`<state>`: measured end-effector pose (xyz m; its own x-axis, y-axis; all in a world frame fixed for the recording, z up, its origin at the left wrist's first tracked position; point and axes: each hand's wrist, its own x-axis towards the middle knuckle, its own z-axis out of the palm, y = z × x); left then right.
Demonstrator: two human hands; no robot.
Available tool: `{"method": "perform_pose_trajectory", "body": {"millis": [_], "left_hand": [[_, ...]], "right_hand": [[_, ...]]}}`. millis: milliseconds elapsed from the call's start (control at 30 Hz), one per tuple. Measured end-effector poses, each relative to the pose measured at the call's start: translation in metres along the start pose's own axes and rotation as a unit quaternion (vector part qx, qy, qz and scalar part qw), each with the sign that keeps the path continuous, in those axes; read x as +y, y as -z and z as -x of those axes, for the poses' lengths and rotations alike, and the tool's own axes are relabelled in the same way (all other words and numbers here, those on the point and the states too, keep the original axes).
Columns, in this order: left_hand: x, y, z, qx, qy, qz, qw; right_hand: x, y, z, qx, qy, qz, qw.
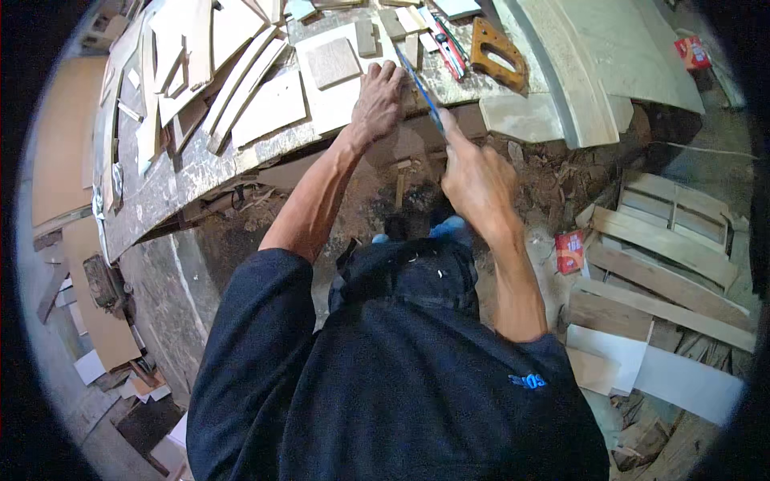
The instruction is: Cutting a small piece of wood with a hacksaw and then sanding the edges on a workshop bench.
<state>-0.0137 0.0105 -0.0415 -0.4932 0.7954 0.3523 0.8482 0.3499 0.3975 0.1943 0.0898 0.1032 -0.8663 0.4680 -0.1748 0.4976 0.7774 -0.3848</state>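
Observation:
My right hand (pixel 479 180) grips a long, narrow blue tool (pixel 423 90), its index finger stretched along it. The tool looks like a thin blade seen edge-on, pointing away from me over the workbench edge; its handle is hidden in my palm. Just left of its far end, my left hand (pixel 378 100) presses down at the bench edge with curled fingers. What lies under those fingers is hidden. Beside it are a pale board (pixel 327 104) with a square wooden piece (pixel 334 63) on top and a small wooden block (pixel 366 38).
A saw handle of brown wood (pixel 497 58) and a red-and-white cutter-like tool (pixel 451 54) lie right of the hands. Curved wooden strips (pixel 245 92) cover the bench's left part. Wooden frames (pixel 666 256) and a red box (pixel 569 252) stand low at right.

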Motion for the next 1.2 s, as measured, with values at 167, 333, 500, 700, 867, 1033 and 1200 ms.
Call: {"method": "perform_pose_trajectory", "body": {"millis": [167,333,500,700,867,1033,1200], "left_hand": [[0.013,0.013,-0.009,0.016,-0.025,0.027,0.999],[0.007,0.003,0.0,0.007,0.0,-0.006,1.0],[0.008,0.007,-0.005,0.007,-0.015,0.007,1.0],[0.002,0.004,-0.001,0.061,0.012,0.039,0.997],[0.001,0.003,0.0,0.042,0.027,0.004,0.999],[0.002,0.005,-0.003,0.04,0.012,0.014,0.999],[-0.001,0.006,0.002,0.034,0.0,-0.007,0.999]], "right_hand": [[-0.001,-0.01,-0.027,0.002,-0.013,0.001,1.0],[-0.004,0.004,0.002,-0.016,-0.01,-0.008,1.0],[-0.001,-0.017,-0.029,0.008,-0.013,-0.006,1.0],[-0.002,-0.022,-0.028,0.003,-0.013,-0.019,1.0],[0.0,-0.023,-0.026,-0.002,-0.013,-0.023,1.0],[-0.001,-0.02,-0.019,0.011,-0.012,-0.017,1.0],[-0.005,0.007,0.019,0.001,-0.014,0.005,1.0]]}}
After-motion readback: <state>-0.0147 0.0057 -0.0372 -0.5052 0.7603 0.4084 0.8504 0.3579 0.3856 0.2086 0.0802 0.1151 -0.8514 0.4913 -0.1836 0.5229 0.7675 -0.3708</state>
